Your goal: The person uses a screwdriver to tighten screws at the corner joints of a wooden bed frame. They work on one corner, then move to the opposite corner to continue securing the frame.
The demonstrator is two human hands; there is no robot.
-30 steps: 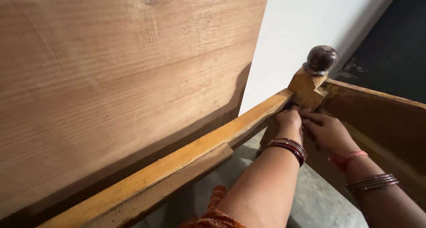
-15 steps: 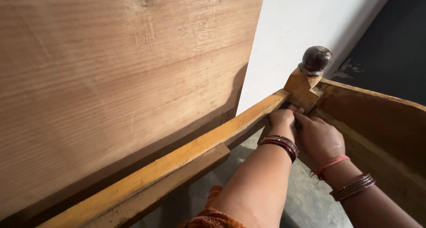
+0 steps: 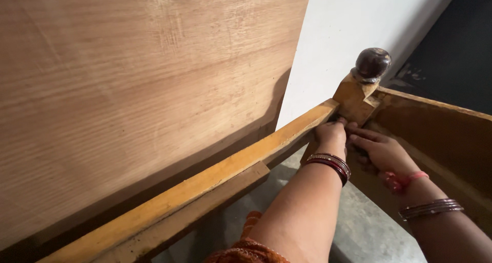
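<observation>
Both hands work the bed frame corner under the post (image 3: 353, 96). Left hand (image 3: 331, 132) curled against the rail (image 3: 246, 158); right hand (image 3: 382, 150) fingers extended together. Advise a steady, squared press at the joint.

Left hand (image 3: 332, 134) fingertips hidden behind the corner post (image 3: 353, 100); plywood sheet (image 3: 128, 89) cut off top and left.

1. A wooden bed frame (image 3: 215, 176) stands on a grey floor (image 3: 359, 227) (bare concrete, by the look).
2. Its yellowish side rail (image 3: 287, 137) meets a corner post (image 3: 353, 96) topped by a dark round knob (image 3: 372, 63).
3. A large plywood board (image 3: 133, 89) rests tilted along the rail.
</observation>
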